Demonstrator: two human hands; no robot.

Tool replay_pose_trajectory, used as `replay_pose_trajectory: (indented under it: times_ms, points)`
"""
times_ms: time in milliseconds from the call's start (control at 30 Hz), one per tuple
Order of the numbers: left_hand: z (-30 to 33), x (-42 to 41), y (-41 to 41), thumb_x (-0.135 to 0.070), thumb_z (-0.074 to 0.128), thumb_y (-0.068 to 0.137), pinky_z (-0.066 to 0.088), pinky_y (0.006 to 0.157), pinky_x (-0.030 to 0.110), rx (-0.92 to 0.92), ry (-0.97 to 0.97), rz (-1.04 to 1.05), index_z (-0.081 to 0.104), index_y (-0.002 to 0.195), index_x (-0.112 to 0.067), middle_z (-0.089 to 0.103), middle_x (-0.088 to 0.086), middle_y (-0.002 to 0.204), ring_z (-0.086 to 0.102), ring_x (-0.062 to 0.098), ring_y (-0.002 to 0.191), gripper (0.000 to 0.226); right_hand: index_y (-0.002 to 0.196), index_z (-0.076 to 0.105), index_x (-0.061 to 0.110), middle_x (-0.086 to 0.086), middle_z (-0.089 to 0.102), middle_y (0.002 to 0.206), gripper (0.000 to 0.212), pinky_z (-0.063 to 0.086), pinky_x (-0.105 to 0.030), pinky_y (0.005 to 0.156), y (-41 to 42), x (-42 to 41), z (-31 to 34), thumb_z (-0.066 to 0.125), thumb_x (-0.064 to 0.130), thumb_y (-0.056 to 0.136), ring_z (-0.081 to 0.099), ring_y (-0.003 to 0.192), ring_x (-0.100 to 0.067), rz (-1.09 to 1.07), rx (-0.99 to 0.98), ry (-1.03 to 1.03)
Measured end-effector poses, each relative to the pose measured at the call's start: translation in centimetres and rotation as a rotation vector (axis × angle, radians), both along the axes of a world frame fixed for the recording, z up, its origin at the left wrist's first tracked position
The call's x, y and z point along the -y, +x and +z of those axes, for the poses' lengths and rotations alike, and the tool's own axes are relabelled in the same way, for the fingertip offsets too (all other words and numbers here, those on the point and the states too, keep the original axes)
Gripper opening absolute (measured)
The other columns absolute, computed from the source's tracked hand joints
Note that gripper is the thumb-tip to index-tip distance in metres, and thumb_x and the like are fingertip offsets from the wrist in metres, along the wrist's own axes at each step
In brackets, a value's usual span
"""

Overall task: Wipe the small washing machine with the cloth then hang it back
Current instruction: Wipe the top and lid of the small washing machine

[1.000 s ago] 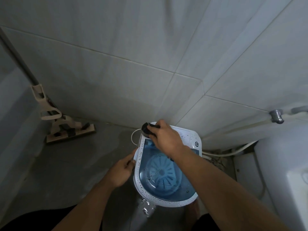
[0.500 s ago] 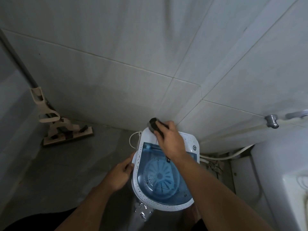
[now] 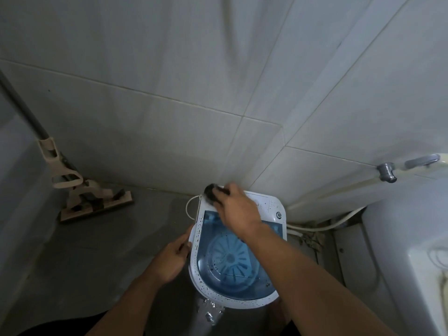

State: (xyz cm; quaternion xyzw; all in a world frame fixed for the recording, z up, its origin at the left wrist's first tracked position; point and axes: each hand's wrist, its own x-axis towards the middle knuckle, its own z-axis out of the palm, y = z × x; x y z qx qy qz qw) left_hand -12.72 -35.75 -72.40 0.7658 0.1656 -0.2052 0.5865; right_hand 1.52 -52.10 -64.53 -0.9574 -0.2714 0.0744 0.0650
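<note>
Looking down into a tiled bathroom corner, big pale grey wall tiles (image 3: 169, 69) up top and damp grey floor (image 3: 97, 251) below. Sitting off to the right, a large white appliance or fixture (image 3: 400, 238), too cropped for naming. Leaning at far left, a beige flat mop with a grey handle (image 3: 80, 190), well apart from the action. Squatting in the corner near the wall, the small white washing machine with the see-through blue lid (image 3: 269, 301), rim speckled with dark spots, a white hose (image 3: 339, 221) trailing off behind. Reaching across the lid, right hand (image 3: 237, 212) closed around a small dark bunched cloth (image 3: 212, 191) and pressing it on the back left corner of the top, blurred from scrubbing. Bracing the left edge of the rim, left hand (image 3: 173, 258) with fingers curled on the plastic, holding nothing else. Probably still early in the wiping, judging by all the specks. Worth keeping that brace firm against sliding, working round the rim in overlapping passes, flipping to a clean face once grubby, and going gently near the little round button (image 3: 279, 215).
</note>
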Motion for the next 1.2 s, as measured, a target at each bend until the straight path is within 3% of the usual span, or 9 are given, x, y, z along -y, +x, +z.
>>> replay_pose_trajectory:
  times_ms: [100,233,400,567,667,833,967,1100,1200]
  points:
    - [-0.2,0.1,0.0,-0.036,0.039,0.104,0.041,0.109,0.036,-0.008,0.023,0.013,0.041,0.109,-0.080,0.057,-0.026,0.129,0.055,0.007,0.126,0.044,0.149,0.046,0.024,-0.012,0.045,0.128,0.046,0.058,-0.045,0.081,0.9,1.1,-0.3,0.050,0.035,0.105,0.056,0.107,-0.033,-0.165,0.014,0.009]
    - [-0.8,0.1,-0.1,-0.039,0.042,0.103,0.043,0.107,0.036,-0.003,-0.006,0.028,0.043,0.106,-0.084,0.059,-0.029,0.125,0.056,0.005,0.123,0.044,0.150,0.047,0.022,-0.012,0.050,0.124,0.049,0.061,-0.047,0.073,-3.7,2.3,-2.3,0.055,0.031,0.103,0.059,0.101,-0.031,-0.127,0.036,0.002]
    - [-1.5,-0.1,-0.2,-0.047,0.043,0.100,0.049,0.077,0.018,-0.021,-0.033,0.053,0.041,0.122,-0.077,0.059,-0.020,0.138,0.060,0.007,0.118,0.037,0.153,0.038,0.033,-0.006,0.043,0.134,0.047,0.057,-0.047,0.090,-6.1,3.2,-1.3,0.043,0.040,0.107,0.055,0.113,-0.029,-0.132,-0.097,0.053]
    - [0.2,0.3,0.2,-0.037,0.042,0.104,0.041,0.098,0.027,-0.016,0.006,0.054,0.047,0.102,-0.081,0.058,-0.050,0.098,0.057,0.000,0.115,0.044,0.150,0.045,0.029,-0.010,0.047,0.128,0.046,0.058,-0.047,0.082,0.2,3.1,0.4,0.049,0.038,0.105,0.056,0.107,-0.032,-0.321,0.026,0.092]
    - [0.4,0.5,0.0,-0.037,0.042,0.104,0.040,0.102,0.030,-0.016,-0.006,0.061,0.050,0.107,-0.071,0.053,-0.045,0.107,0.056,0.005,0.122,0.035,0.149,0.048,0.023,-0.014,0.047,0.128,0.046,0.057,-0.047,0.080,0.5,3.0,-0.7,0.051,0.035,0.105,0.055,0.108,-0.034,-0.336,0.045,0.010]
    - [-0.2,0.4,-0.1,-0.033,0.043,0.104,0.039,0.108,0.032,0.012,-0.007,0.068,0.045,0.106,-0.083,0.054,-0.055,0.103,0.053,0.002,0.124,0.050,0.146,0.052,0.021,-0.013,0.053,0.122,0.048,0.061,-0.047,0.069,-3.8,2.9,-2.9,0.060,0.031,0.100,0.060,0.097,-0.030,-0.150,0.118,0.047]
    - [0.1,0.5,-0.1,-0.035,0.043,0.104,0.043,0.108,0.037,-0.004,-0.049,0.079,0.050,0.111,-0.073,0.061,-0.031,0.121,0.057,0.008,0.124,0.038,0.147,0.050,0.029,-0.006,0.049,0.128,0.045,0.058,-0.046,0.084,-4.3,3.8,-1.0,0.053,0.038,0.103,0.058,0.107,-0.028,-0.081,-0.020,0.159]
    - [0.3,0.7,-0.1,-0.031,0.044,0.104,0.045,0.109,0.043,-0.003,-0.055,0.099,0.048,0.114,-0.069,0.062,-0.014,0.132,0.058,0.015,0.126,0.040,0.143,0.055,0.033,-0.004,0.052,0.125,0.044,0.057,-0.042,0.089,0.8,7.0,0.3,0.056,0.040,0.100,0.063,0.104,-0.029,-0.370,0.058,0.333]
    - [0.3,0.8,-0.2,-0.026,0.043,0.105,0.045,0.109,0.047,0.001,-0.061,0.109,0.045,0.118,-0.068,0.064,-0.006,0.135,0.058,0.020,0.126,0.044,0.143,0.057,0.028,-0.009,0.050,0.125,0.043,0.056,-0.045,0.094,3.2,9.8,-0.7,0.057,0.037,0.100,0.063,0.105,-0.034,-0.486,0.018,0.237]
